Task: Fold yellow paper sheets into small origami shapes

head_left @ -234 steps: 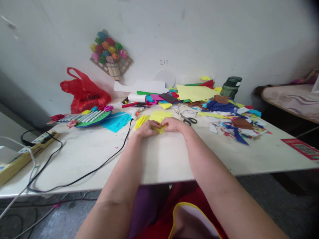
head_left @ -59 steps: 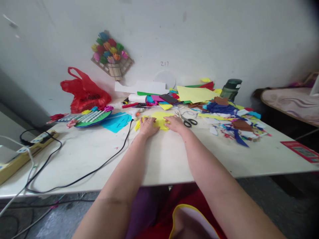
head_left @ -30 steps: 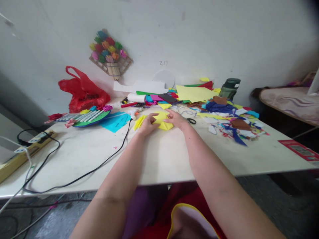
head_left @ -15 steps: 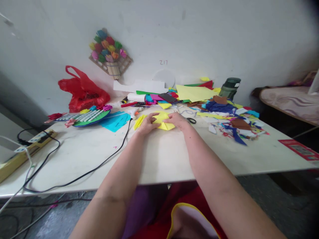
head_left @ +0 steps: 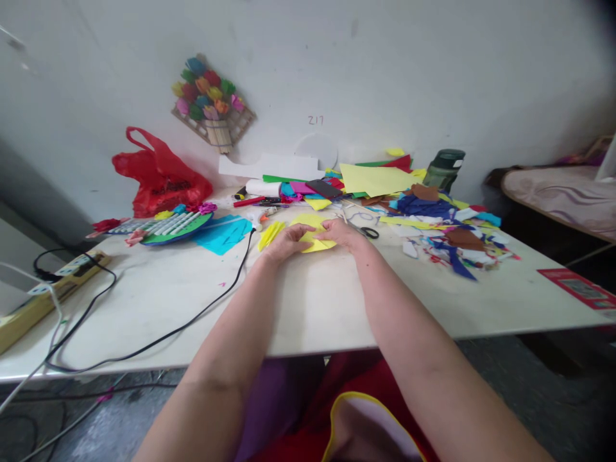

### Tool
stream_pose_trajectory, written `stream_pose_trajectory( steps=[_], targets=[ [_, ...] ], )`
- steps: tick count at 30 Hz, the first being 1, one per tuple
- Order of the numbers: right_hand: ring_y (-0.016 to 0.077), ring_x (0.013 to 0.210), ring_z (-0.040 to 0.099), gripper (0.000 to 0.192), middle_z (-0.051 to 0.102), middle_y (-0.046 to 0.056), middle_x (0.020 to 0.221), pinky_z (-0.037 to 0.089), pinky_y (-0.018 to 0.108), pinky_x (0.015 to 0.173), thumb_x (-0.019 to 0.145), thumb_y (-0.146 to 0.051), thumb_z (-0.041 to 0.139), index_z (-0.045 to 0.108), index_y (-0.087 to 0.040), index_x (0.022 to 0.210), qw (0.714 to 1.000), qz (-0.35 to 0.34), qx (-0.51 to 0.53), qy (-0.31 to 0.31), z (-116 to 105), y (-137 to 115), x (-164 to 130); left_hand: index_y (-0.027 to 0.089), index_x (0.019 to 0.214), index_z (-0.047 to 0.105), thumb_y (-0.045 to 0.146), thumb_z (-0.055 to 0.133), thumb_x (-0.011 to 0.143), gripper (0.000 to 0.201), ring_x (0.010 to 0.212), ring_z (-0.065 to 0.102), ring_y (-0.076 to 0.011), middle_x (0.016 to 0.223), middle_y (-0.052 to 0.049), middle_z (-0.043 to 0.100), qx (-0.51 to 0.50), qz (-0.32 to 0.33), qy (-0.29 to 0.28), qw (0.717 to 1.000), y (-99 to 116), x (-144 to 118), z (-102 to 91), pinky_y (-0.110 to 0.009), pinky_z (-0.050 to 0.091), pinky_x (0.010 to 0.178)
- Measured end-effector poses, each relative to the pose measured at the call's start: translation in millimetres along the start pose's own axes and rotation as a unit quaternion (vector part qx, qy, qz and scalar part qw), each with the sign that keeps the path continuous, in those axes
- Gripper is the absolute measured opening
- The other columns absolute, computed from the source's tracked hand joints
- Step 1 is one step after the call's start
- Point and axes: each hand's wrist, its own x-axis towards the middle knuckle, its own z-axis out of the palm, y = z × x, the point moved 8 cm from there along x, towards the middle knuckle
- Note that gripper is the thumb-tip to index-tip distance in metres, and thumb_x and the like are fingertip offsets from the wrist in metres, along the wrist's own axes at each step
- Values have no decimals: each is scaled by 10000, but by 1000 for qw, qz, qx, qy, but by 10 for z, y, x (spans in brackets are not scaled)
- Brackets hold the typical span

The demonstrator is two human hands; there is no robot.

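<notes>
Both hands are touching yellow paper (head_left: 307, 220) on the white table (head_left: 312, 308).
The paper is lying between the left hand (head_left: 286, 241) and right hand (head_left: 339, 233), under their fingertips; whether either is pinching it, I cannot tell. Yellow pieces (head_left: 270, 235) are resting just beside the left hand, and scissors (head_left: 369, 233) are lying near the right.

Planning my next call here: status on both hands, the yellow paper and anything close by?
Left hand and right hand: both on the yellow paper. Paper: partly covered by them. Close by: scissors beside right hand, yellow pieces beside left.
</notes>
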Motion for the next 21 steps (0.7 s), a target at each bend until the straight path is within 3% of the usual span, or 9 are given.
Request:
stream_pose_trajectory(
  steps=[2, 3, 5, 8, 13, 17, 21],
  targets=[
    [130, 711, 533, 314, 547, -26, 686, 405, 222, 628, 505, -286, 762, 566, -160, 715, 1000, 12, 9, 9, -12, 38, 18, 186, 1008, 645, 266, 729, 588, 436, 618, 463, -62, 747, 30, 553, -10, -9, -19, 1000, -39, 11, 19, -184, 363, 564],
    [163, 829, 557, 378, 598, 12, 801, 429, 245, 701, 508, -267, 763, 606, -159, 835, 1000, 16, 12, 7, -10, 48, 21, 187, 1011, 643, 271, 729, 590, 437, 609, 457, -60, 739, 33, 548, -15, -15, -24, 999, -57, 13, 23, -183, 358, 559],
    [211, 1024, 527, 541, 614, 69, 998, 435, 285, 809, 537, -250, 752, 603, -168, 1051, 1000, 14, 18, -10, 13, 40, 14, 180, 998, 649, 285, 733, 586, 434, 572, 441, -53, 698, 41, 540, -18, -33, -25, 999, -94, 9, 19, -186, 345, 539],
    [233, 1131, 476, 663, 593, 90, 1115, 425, 319, 876, 583, -247, 730, 540, -190, 1215, 999, 0, 31, -42, 51, -12, -19, 160, 975, 666, 309, 740, 571, 437, 531, 431, -49, 653, 42, 548, -8, -60, -20, 998, -137, -6, 4, -197, 337, 524],
    [197, 991, 544, 657, 637, 59, 952, 441, 327, 861, 630, -191, 692, 518, -196, 1264, 999, -19, 26, -37, 25, -83, -59, 159, 1006, 672, 329, 743, 555, 487, 562, 494, -68, 695, 22, 616, 22, -65, -9, 998, -140, -20, -35, -209, 377, 555],
    [142, 719, 583, 508, 633, 14, 717, 484, 286, 725, 686, -202, 647, 583, -180, 1189, 996, -16, 80, -43, 31, -89, -60, 159, 985, 689, 337, 733, 563, 460, 629, 552, -99, 759, -8, 663, 23, -64, 32, 997, -163, -13, -130, -232, 417, 630],
    [133, 606, 593, 363, 653, 29, 737, 488, 257, 555, 705, -270, 640, 646, -173, 1055, 991, -4, 133, -23, 9, -70, -45, 156, 996, 691, 332, 727, 566, 466, 682, 584, -125, 779, -28, 679, 2, -67, 87, 994, -220, 0, -264, -256, 441, 688]
  ],
)
